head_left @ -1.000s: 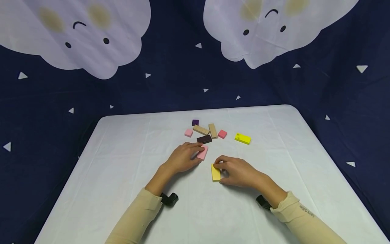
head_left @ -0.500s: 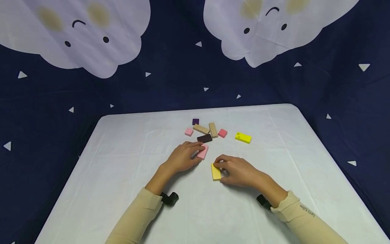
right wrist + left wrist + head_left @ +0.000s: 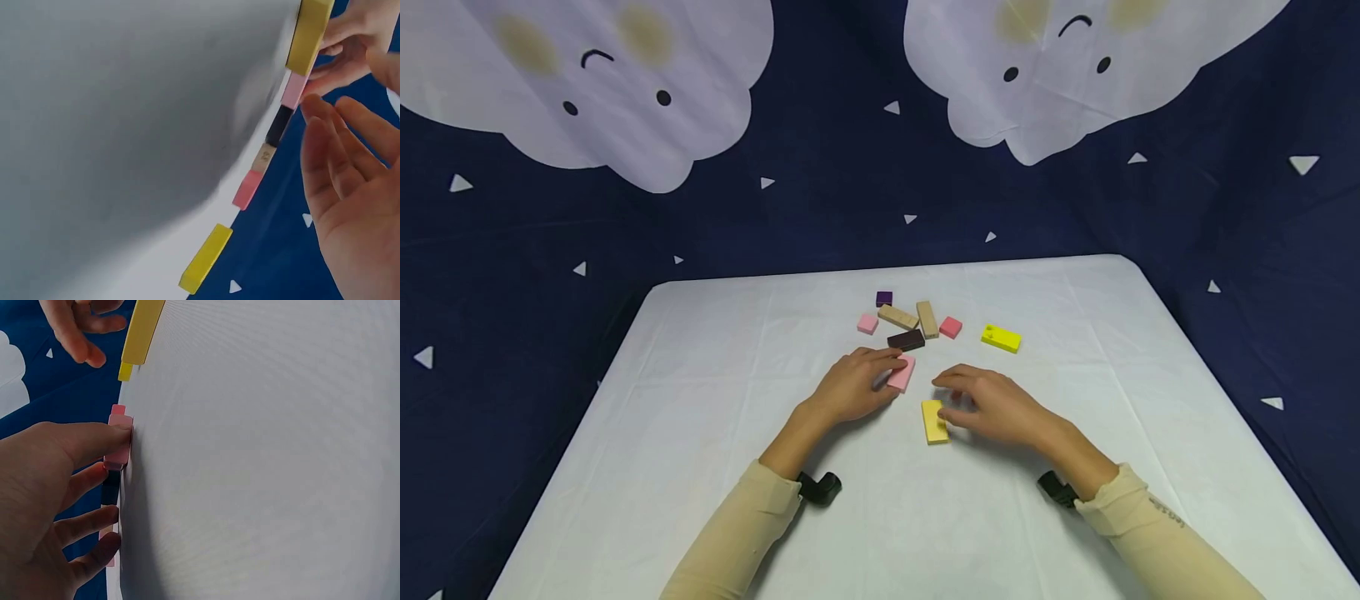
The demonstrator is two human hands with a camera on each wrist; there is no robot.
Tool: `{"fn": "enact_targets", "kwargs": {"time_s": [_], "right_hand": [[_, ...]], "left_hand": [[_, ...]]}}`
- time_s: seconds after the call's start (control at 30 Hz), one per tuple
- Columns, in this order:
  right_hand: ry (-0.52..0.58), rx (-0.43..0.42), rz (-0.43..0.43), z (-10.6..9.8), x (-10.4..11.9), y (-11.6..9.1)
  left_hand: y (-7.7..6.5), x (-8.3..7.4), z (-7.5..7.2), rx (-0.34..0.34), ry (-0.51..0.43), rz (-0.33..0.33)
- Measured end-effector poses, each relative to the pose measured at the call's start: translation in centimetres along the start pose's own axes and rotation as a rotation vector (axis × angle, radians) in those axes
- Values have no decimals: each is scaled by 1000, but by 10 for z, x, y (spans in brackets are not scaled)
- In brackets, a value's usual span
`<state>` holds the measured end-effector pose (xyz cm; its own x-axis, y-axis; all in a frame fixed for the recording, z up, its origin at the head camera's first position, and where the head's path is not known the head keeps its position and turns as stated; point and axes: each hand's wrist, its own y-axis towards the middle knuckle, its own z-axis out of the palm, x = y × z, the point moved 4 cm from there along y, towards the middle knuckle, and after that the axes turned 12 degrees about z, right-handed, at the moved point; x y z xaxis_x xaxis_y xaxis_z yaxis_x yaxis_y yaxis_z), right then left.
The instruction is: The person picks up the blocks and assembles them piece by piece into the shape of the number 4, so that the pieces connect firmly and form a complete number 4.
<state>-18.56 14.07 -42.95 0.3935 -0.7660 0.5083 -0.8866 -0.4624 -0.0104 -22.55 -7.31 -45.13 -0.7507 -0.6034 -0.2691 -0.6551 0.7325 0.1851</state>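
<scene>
My left hand [image 3: 848, 389] pinches a flat pink block [image 3: 902, 377] at the middle of the table. Its thumb lies on the block's near side in the left wrist view, the other fingers spread beyond. Closer to me is a pale yellow block [image 3: 933, 427] lying flat on the cloth. Just right of it hovers my right hand [image 3: 998, 407], holding nothing, its fingers loosely bent and apart. In the head view its thumb overlaps the yellow block's right edge; whether they touch I cannot tell. A dark brown block [image 3: 906, 341] lies just beyond the left fingertips.
Behind the hands lie two wooden blocks [image 3: 927, 320], a small pink block [image 3: 868, 323], a coral block [image 3: 951, 327] and a purple block [image 3: 884, 298]. A bright yellow block [image 3: 1002, 338] sits farther right. The white table [image 3: 737, 333] ends at a dark blue curtain [image 3: 820, 225].
My right hand has let go of the pale yellow block and lifted slightly away, its fingers spreading. The left hand and the pink block have stayed in place.
</scene>
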Motion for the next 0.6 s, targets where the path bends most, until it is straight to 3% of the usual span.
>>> {"fn": "enact_targets", "kwargs": {"time_s": [0.3, 0.47, 0.6], "right_hand": [[33, -150, 92, -16, -19, 18], [127, -172, 142, -20, -29, 30], [123, -193, 175, -22, -35, 38]], "left_hand": [[-1, -1, -1, -3, -9, 4], [-1, -2, -2, -6, -17, 4], [0, -1, -1, 0, -9, 0]]}}
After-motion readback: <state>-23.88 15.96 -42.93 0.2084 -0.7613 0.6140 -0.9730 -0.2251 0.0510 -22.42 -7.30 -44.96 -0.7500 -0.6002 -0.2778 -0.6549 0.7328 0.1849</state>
